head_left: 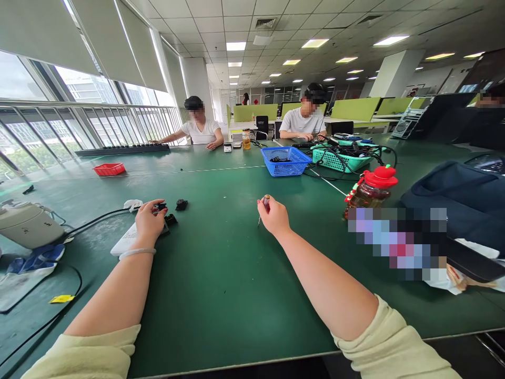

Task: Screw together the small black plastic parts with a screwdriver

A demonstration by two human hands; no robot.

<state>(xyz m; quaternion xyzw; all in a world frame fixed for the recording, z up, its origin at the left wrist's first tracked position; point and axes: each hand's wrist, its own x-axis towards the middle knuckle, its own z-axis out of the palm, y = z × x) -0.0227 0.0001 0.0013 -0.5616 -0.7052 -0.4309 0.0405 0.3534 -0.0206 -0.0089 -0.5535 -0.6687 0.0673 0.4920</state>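
Note:
My left hand (149, 225) is closed, with a small black part (160, 207) between thumb and fingers. A black cable (103, 215) runs up to this hand from the left; whether it joins the part is hidden. Two more small black pieces lie close by, a black block (181, 204) and a black clip-like piece (170, 219). Under the left wrist is a white flat box (125, 241). My right hand (276, 215) is wrapped round a screwdriver (267, 199), its amber handle end showing above the fist and its thin shaft pointing down toward the green table (221, 273).
At the back stand a blue basket (286, 168) and a green basket (342, 162) heaped with cables. To the right are a red-lidded bottle (369, 192) and a dark bag (460, 202). A white container (29, 223) and red tray (109, 169) are left. Two people sit opposite.

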